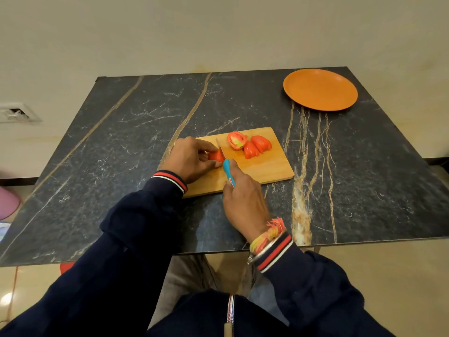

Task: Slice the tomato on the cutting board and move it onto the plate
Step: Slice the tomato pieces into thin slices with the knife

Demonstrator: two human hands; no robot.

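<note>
Pale wood makes up the rectangular wooden cutting board [264, 164], which lies near the middle of the dark veined marble desk [121, 154]. At the board's left end the person's left hand [192, 161] pinches a red tomato chunk [215, 156], with its fingers [206, 148] curled over the top and the thumb at the near side. The right hand [245, 203] has its fingers clamped round the blue handle of a small knife [227, 170]. The blade stands against the chunk's right face, just beside the left fingertips. Three cut tomato pieces [250, 144] lie touching on the board's far right part, and one shows its pale seedy inside. A round orange plate [320, 90] sits at the desk's far right corner, well apart from the board.
</note>
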